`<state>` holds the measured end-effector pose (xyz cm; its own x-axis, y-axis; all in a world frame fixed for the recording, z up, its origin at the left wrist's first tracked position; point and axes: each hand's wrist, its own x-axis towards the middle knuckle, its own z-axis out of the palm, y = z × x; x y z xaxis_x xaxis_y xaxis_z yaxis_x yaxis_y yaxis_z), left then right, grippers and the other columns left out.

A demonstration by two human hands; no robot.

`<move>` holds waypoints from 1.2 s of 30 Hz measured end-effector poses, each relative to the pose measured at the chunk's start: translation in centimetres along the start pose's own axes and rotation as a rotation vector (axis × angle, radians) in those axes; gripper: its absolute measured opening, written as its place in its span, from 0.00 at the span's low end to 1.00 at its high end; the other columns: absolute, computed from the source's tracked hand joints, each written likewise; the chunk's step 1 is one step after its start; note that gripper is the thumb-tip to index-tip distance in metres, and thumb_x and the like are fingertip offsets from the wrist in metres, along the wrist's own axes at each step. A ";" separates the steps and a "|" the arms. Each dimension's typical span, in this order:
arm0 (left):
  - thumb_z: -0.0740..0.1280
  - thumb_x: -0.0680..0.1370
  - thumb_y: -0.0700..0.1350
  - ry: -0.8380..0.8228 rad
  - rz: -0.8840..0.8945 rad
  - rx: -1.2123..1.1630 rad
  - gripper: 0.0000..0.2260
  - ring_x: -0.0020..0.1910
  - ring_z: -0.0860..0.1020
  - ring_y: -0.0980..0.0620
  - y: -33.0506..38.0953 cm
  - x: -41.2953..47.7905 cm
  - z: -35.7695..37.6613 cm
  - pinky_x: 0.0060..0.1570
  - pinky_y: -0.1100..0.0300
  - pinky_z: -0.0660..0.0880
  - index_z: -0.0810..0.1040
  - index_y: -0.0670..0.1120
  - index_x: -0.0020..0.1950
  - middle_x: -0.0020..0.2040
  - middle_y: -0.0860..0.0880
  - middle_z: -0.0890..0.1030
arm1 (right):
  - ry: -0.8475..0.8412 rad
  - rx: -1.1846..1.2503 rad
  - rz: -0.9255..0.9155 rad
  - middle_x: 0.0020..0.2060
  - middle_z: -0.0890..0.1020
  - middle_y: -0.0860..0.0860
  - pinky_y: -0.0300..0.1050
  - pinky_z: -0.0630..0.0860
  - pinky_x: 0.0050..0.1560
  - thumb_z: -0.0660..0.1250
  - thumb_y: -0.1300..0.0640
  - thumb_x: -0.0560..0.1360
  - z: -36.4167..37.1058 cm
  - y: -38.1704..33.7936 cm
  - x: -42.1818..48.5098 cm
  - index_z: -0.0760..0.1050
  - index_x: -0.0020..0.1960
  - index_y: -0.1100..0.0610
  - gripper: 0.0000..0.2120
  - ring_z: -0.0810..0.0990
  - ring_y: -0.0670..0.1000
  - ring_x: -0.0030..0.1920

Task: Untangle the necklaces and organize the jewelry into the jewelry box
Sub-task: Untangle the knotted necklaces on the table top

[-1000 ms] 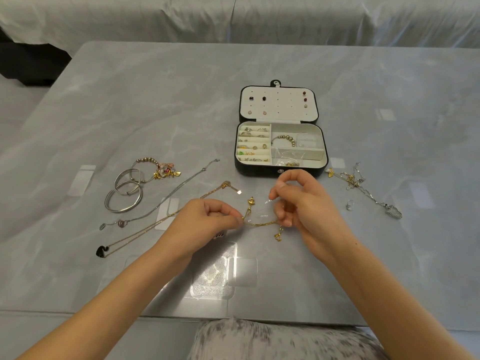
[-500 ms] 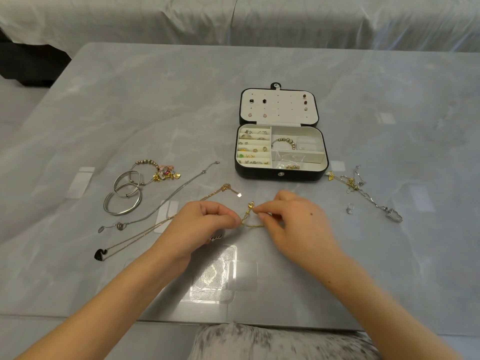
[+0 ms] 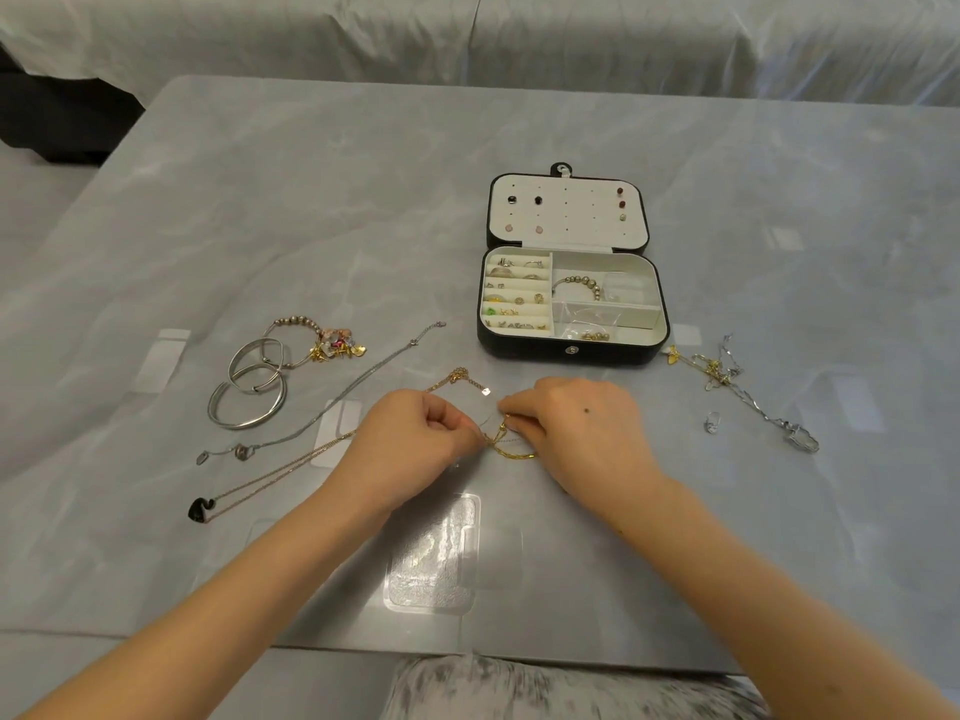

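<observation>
Here the thing that matters is the small gold chain [image 3: 511,450], bunched on the surface [image 3: 779,200] just in front of the jewelry box [image 3: 519,350], on the person's side of its black front wall. It sits between the two hands, and both have hold of it. The left hand [image 3: 415,439] has its fingers curled in and pinches the chain's left end. The right hand [image 3: 576,433] pinches it between thumb and forefinger at the top of the bunch, the other fingers folded under. A short loop of chain sags below the two pinches and touches the surface.

What shows of the chain runs left to right, roughly in line with the box's front wall, so any pull to free a knot would probably go sideways along that line, not toward the box. Whether a knot remains in the bunch is too small to tell.

The right hand is the nearer to the box, lying straight in front of the wall's middle; the left hand is off toward the box's front left corner. From there, the lift into the open right-hand compartments looks like a short reach away from the person, best suited to the right hand.

A longer gold necklace [image 3: 460,379] also lies in front of the box's left corner and passes behind the left hand, near enough to snag. Right of the box lies another tangle of silver and gold chains [image 3: 727,376], not yet sorted.
</observation>
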<state>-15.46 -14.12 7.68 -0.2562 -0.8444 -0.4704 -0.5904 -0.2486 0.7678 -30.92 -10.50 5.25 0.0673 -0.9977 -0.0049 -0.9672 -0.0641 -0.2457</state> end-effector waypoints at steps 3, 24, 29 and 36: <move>0.70 0.72 0.39 0.022 0.006 0.041 0.06 0.31 0.75 0.56 -0.3 -0.2 -0.4 0.33 0.68 0.71 0.82 0.47 0.36 0.34 0.44 0.82 | 0.040 -0.017 -0.058 0.43 0.80 0.49 0.46 0.72 0.39 0.58 0.53 0.78 0.7 0.3 0.0 0.77 0.49 0.52 0.10 0.79 0.53 0.43; 0.70 0.73 0.42 -0.010 -0.006 0.122 0.04 0.33 0.74 0.56 -0.5 -0.2 -0.7 0.34 0.67 0.69 0.83 0.44 0.42 0.38 0.45 0.83 | 0.064 0.362 0.128 0.48 0.78 0.47 0.48 0.71 0.52 0.63 0.55 0.76 -1.8 0.0 -1.2 0.79 0.47 0.52 0.06 0.74 0.49 0.50; 0.70 0.73 0.42 -0.030 -0.010 0.140 0.04 0.38 0.78 0.52 -0.6 -0.2 -0.7 0.37 0.66 0.71 0.83 0.44 0.42 0.41 0.43 0.84 | 0.022 0.446 0.150 0.42 0.79 0.42 0.37 0.70 0.45 0.61 0.55 0.77 -3.2 0.3 -1.8 0.76 0.46 0.49 0.05 0.76 0.44 0.45; 0.70 0.74 0.43 -0.047 0.007 0.161 0.04 0.40 0.78 0.54 -0.6 -0.3 -0.8 0.38 0.68 0.71 0.84 0.44 0.44 0.39 0.46 0.84 | -0.003 0.447 0.076 0.54 0.75 0.40 0.41 0.66 0.53 0.64 0.52 0.75 -4.0 1.1 -3.3 0.77 0.43 0.42 0.06 0.70 0.43 0.57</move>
<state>-14.40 -14.15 7.72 -0.2945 -0.8216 -0.4880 -0.7023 -0.1602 0.6936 -33.18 -7.38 8.88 0.0014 -0.9991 -0.0422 -0.7688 0.0259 -0.6389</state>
